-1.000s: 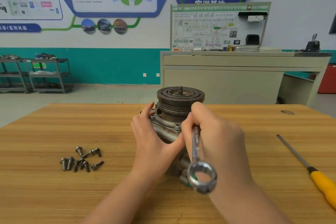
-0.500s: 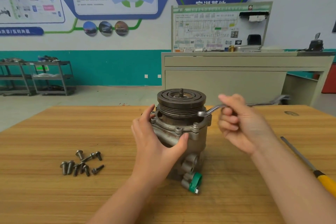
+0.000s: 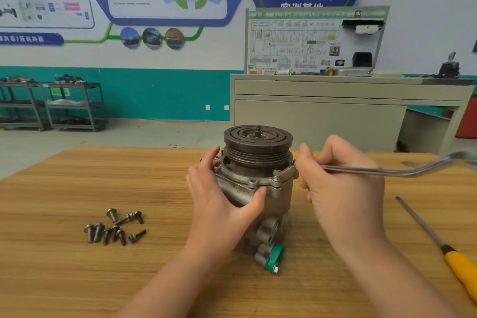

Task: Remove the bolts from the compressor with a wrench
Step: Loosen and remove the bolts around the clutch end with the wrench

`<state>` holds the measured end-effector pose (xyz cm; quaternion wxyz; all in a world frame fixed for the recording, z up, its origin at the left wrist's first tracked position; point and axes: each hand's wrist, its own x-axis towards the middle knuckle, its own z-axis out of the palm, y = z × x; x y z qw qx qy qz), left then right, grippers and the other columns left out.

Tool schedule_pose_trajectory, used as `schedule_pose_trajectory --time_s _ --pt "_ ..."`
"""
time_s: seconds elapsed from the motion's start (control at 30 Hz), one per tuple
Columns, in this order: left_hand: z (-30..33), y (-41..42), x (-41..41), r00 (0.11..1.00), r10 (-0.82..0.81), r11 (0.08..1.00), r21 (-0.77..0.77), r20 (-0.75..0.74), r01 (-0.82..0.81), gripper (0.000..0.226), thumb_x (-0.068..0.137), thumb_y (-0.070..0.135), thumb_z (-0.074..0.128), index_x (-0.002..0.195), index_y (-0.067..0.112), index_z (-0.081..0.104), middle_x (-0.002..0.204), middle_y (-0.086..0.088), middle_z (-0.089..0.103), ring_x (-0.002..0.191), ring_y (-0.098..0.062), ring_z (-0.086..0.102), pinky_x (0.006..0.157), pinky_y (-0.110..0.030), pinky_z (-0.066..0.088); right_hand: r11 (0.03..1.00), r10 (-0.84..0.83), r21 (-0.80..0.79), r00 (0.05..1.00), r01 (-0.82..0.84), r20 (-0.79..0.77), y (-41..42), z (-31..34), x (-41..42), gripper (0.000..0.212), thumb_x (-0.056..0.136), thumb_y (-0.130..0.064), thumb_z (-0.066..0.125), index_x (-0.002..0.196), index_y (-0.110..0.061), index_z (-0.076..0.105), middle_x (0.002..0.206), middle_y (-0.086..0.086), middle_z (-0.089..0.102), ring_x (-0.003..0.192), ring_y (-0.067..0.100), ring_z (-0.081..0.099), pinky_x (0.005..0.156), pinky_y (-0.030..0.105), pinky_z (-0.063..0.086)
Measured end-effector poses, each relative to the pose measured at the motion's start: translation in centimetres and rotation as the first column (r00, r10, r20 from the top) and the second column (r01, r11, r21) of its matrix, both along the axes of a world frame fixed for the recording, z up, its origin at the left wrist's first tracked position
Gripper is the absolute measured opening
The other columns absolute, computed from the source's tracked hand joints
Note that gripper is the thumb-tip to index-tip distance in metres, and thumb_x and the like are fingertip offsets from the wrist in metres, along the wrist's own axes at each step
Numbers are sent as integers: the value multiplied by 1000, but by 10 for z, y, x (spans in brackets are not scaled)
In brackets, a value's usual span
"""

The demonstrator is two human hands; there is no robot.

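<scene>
Wooden table [image 3: 77, 188]: loose bolts [image 3: 113, 227]; left hand [image 3: 222, 204] steadies compressor [image 3: 258, 178].

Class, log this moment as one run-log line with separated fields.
left hand: grips compressor | right hand: holds wrench at right flange bolt | loose bolts: on table, left | screwdriver: right

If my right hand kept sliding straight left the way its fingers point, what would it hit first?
Most likely the compressor: the right hand, gripping the wrench, already sits beside its flange, where the wrench head seems seated. Exact depth is unclear.
</scene>
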<state>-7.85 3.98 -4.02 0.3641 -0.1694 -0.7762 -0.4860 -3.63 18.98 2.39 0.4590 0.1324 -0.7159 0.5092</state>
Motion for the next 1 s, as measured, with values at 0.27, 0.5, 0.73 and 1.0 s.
schedule_pose_trajectory --time_s 0.27,0.5,0.73,1.0 --pt "1 4 1 1000 0 998 56 -19 1 83 57 75 61 121 71 9 112 45 21 114 5 34 91 -7 30 862 -146 460 974 212 -174 -36 -9 24 34 81 -16 46 66 -35 22 51 -14 31 44 -1 29 43 7 21" --pt "1 1 2 1000 -14 999 30 -25 15 83 58 68 64 119 73 7 113 47 18 120 8 29 91 -7 29 747 490 -590 853 -305 179 6 -14 8 32 79 -10 70 57 -18 48 49 6 54 37 11 46 34 18 34" --pt "0 1 1 999 -22 1000 22 -33 22 84 58 69 64 117 75 5 114 47 17 121 10 28 90 -4 29 515 685 -740 726 -433 52 30 20 -28 38 76 -13 68 50 -22 42 45 0 47 32 5 37 31 13 25" --pt "-1 1 -2 999 -2 1000 25 -34 3 85 58 68 63 125 63 11 113 46 18 120 0 32 91 -10 29 975 106 -207 990 -86 89 8 3 -6 43 90 -14 64 52 -15 44 47 4 58 34 7 48 39 16 39"
